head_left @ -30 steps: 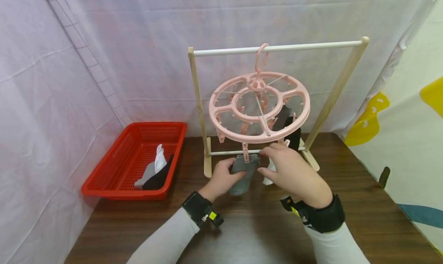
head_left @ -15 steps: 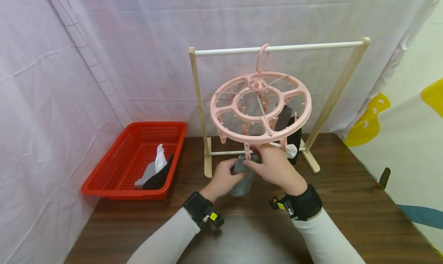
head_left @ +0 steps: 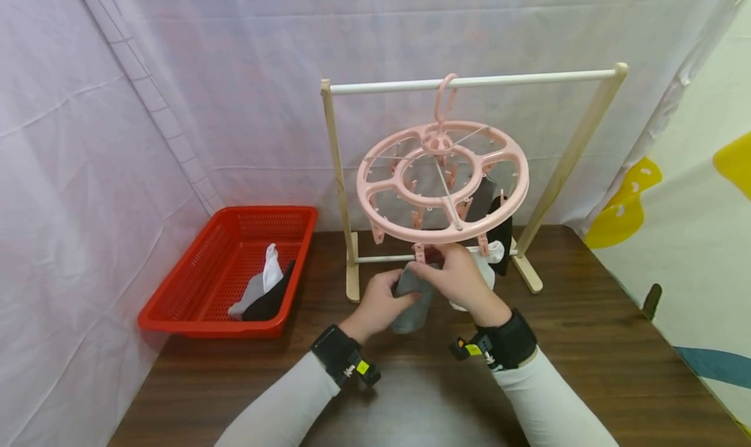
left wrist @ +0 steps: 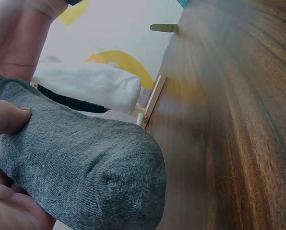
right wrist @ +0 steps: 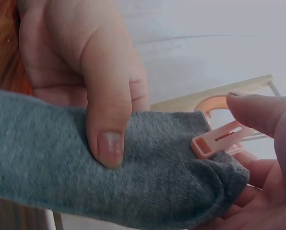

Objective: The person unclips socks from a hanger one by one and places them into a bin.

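Observation:
My left hand (head_left: 375, 307) pinches a grey sock (head_left: 412, 315) by its side, thumb on the front and fingers behind, as the right wrist view shows. The sock's toe points down and its cuff is up. A pink peg (right wrist: 217, 141) on the hanger bites the cuff edge. My right hand (head_left: 460, 277) is at the cuff, with curled fingers behind the fabric and the thumb (right wrist: 258, 110) beside the peg. In the left wrist view the sock (left wrist: 95, 163) fills much of the foreground.
A round pink peg hanger (head_left: 375, 229) hangs from a white rail (head_left: 528, 79) on a wooden stand. A white sock (head_left: 485, 274), a black sock (head_left: 500, 238) and a dark grey one (head_left: 482, 199) hang at its right. A red basket (head_left: 152, 323) with several socks stands left.
My right hand has moved left to the grey sock's cuff, bringing its thumb and fingers to the peg. The hanging white sock swung right, then back. My left hand keeps its hold.

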A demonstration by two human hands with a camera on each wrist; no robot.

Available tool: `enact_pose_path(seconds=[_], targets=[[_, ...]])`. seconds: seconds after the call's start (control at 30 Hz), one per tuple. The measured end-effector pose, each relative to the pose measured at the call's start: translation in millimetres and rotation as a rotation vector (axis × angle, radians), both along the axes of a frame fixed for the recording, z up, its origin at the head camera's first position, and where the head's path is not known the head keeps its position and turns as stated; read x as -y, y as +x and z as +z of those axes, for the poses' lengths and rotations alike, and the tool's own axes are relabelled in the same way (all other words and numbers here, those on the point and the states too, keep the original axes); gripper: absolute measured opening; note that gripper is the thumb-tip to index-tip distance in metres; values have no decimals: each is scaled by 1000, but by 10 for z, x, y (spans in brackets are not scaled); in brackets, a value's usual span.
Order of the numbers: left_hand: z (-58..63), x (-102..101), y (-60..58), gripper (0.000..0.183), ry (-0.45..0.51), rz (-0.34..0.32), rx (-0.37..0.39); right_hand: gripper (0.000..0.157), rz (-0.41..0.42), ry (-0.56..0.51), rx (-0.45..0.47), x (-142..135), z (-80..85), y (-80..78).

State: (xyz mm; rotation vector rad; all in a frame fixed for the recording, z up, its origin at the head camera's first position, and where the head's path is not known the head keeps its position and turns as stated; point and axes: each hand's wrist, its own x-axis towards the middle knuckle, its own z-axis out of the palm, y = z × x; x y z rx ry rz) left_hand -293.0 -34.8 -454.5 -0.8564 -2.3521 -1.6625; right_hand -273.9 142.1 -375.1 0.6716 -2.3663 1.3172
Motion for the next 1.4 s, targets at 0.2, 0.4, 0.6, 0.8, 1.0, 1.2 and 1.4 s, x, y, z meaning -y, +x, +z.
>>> enact_pose_path(seconds=[0.2,0.4,0.6,0.8,1.0,1.2,1.4], targets=[[1,1,1,22,-2,9,-9,22,81,-156,54,12,6,-14],[-3,-1,-7,24,0,7,0,22,133,-243,98,19,72,24],[-10,-1,-8,25,-2,-1,12,22,145,-263,113,60,252,185],[-1,2,2,25,13,-12,24,20,151,-254,90,50,243,181],[-2,-5,10,22,29,-22,37,13,171,-275,93,62,234,185],[-4,-5,10,20,49,-18,41,8,153,-295,99,86,243,210],[13,3,-5,19,52,-2,13,5,112,-322,89,91,254,230]])
